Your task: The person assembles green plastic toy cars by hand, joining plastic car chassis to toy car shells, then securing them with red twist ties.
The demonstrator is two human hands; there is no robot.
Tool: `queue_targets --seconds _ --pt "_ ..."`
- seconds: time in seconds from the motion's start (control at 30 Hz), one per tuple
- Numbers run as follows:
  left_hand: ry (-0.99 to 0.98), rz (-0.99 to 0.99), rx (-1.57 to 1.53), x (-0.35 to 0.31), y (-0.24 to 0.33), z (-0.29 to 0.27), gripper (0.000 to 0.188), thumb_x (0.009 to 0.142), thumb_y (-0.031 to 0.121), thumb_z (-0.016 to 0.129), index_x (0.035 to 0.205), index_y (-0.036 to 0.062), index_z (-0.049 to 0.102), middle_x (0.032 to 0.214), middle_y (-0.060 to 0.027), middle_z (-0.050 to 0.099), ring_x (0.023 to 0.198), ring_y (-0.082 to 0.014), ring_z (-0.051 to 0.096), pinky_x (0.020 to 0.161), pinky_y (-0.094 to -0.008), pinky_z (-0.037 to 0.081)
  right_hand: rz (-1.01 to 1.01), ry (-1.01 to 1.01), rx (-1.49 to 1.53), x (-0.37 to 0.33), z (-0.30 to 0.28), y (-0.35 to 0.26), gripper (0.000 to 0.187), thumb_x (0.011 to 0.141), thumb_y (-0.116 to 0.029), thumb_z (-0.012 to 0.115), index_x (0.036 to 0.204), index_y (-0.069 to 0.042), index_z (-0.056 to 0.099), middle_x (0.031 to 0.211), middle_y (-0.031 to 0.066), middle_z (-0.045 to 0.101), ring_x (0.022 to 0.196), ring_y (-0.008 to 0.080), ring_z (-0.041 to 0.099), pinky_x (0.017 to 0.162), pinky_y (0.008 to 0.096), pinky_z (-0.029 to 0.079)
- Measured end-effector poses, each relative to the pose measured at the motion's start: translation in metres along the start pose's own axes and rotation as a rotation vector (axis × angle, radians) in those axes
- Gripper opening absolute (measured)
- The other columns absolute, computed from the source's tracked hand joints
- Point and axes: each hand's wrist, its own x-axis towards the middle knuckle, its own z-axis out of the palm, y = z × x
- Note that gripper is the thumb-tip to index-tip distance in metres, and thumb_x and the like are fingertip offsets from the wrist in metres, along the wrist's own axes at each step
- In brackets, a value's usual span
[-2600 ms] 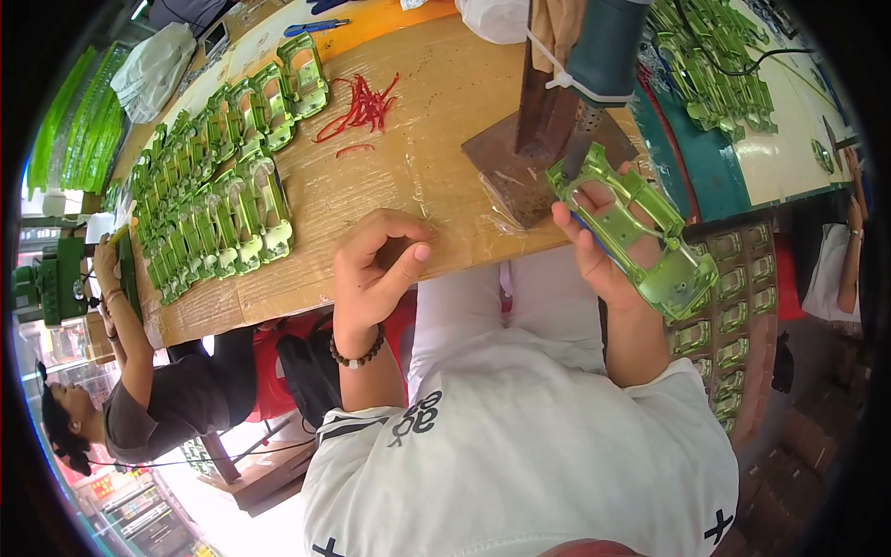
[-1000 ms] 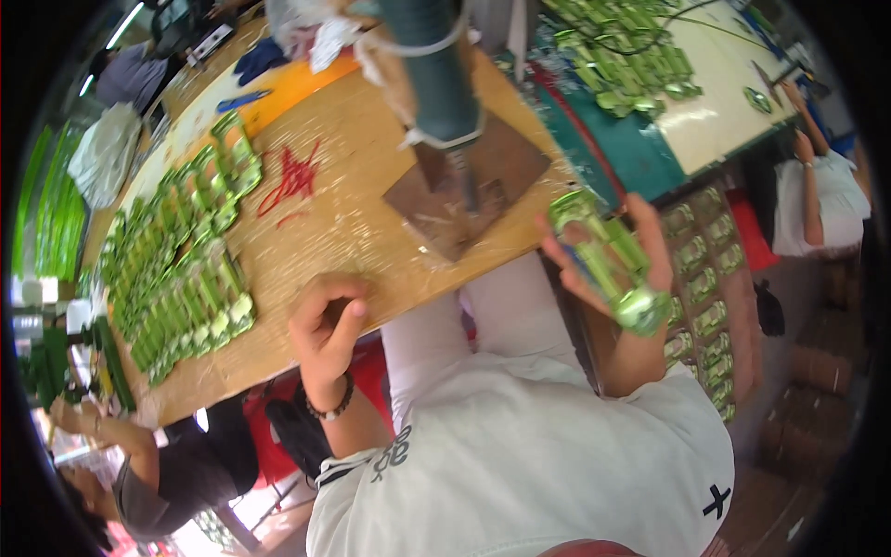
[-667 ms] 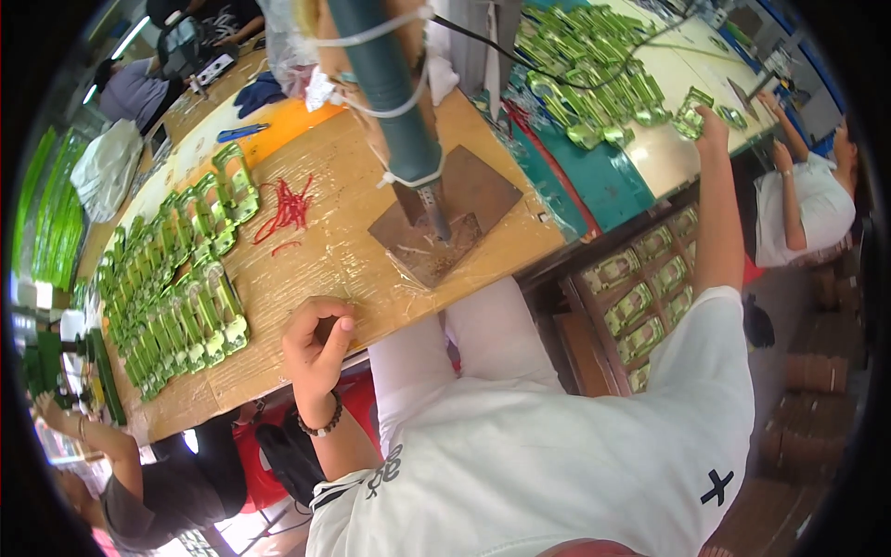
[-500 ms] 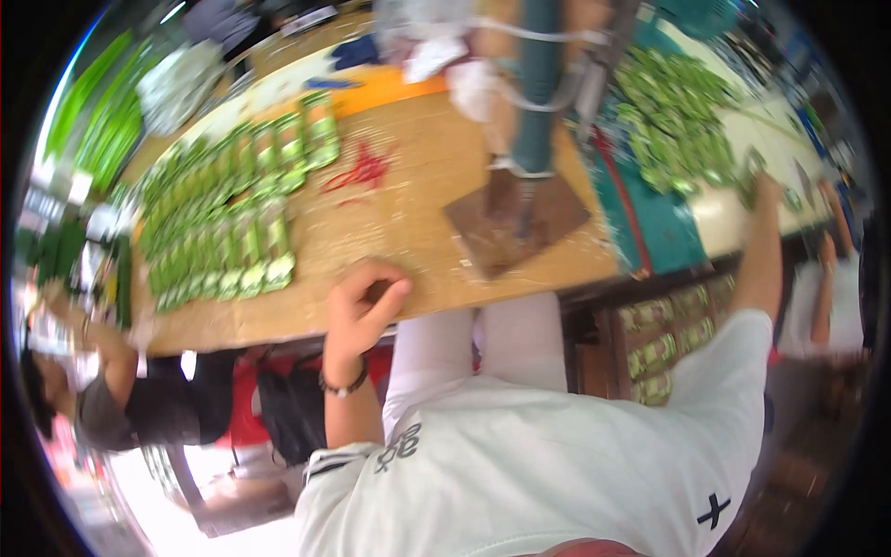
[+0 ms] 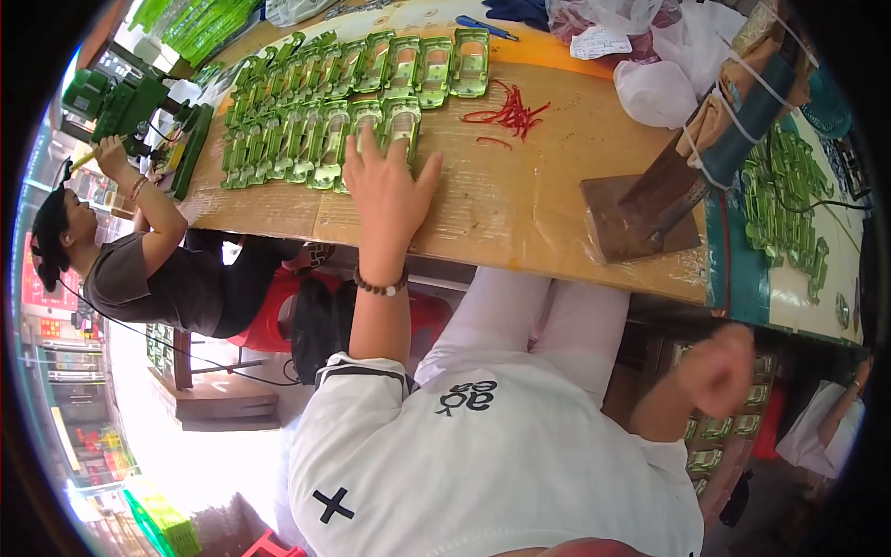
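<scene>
Two rows of green car-shaped plastic frames (image 5: 339, 65) lie on the cardboard-topped table, left of centre. My left hand (image 5: 390, 190) reaches over the right end of the nearer row, fingers spread and nothing held in them. Its fingertips cover part of the end frames (image 5: 403, 113); whether they press on them I cannot tell. Low at the right, off the table's front edge, my right hand (image 5: 719, 371) is smeared by motion. Its fingers look curled, but what they hold, if anything, does not show. A heap of similar green frames (image 5: 784, 190) lies on the right-hand table.
A brown metal plate with a slanted, wrapped post (image 5: 645, 218) stands at the table's right. Thin red strips (image 5: 510, 113), a blue cutter (image 5: 487, 28) and plastic bags (image 5: 654, 93) lie farther back. At left, a person (image 5: 139, 251) sits by a green machine (image 5: 111, 102).
My left hand has gone from the table's front edge to the nearer row, its fingers opening. My right hand has drawn back from the right-hand heap toward my body. The view has swung left.
</scene>
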Motion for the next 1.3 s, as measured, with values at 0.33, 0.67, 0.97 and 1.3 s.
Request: queue_targets --seconds 0.33,0.67,0.97,1.3 --pt "-0.016 0.111 -0.374 -0.03 -0.004 -0.018 0.024 0.066 0.021 0.071 0.077 0.002 0.06 0.101 -0.0205 0.055 0.087 -0.0361 0.053 0.073 -0.0413 0.042 0.076 -1.005 -0.153 0.017 0.231 -0.012 0.015 0.071 -0.005 0.05 0.077 -0.005 0.064 0.078 0.011 0.062 0.076 0.0268 0.06 0.061 0.0369 0.049" --pt "-0.133 -0.278 -1.55 -0.069 -0.011 -0.055 0.019 0.074 0.009 0.067 0.068 -0.0013 0.053 0.112 -0.0187 0.053 0.096 -0.0198 0.053 0.08 -0.0272 0.039 0.145 -0.966 0.062 0.024 0.214 -0.034 0.017 0.071 0.001 0.054 0.085 -0.001 0.064 0.082 0.0166 0.062 0.075 0.0282 0.061 0.064 0.0349 0.049" --pt "-0.521 -0.363 -1.955 -0.074 0.015 -0.072 0.019 0.076 0.006 0.065 0.066 0.0 0.05 0.115 -0.0164 0.051 0.091 -0.0126 0.048 0.079 -0.0264 0.038 -0.023 -0.482 0.358 0.055 0.148 -0.067 0.032 0.059 0.004 0.058 0.091 0.0 0.064 0.083 0.0106 0.061 0.071 0.0245 0.06 0.06 0.0304 0.049" --pt "-0.503 -0.389 -1.891 -0.078 0.039 -0.076 0.021 0.077 0.006 0.065 0.065 -0.0003 0.048 0.113 -0.0158 0.052 0.09 -0.0118 0.048 0.076 -0.0249 0.038 0.129 -0.465 0.331 0.03 0.13 -0.067 0.042 0.061 0.012 0.054 0.101 0.003 0.059 0.092 0.015 0.059 0.079 0.0265 0.058 0.066 0.032 0.048"
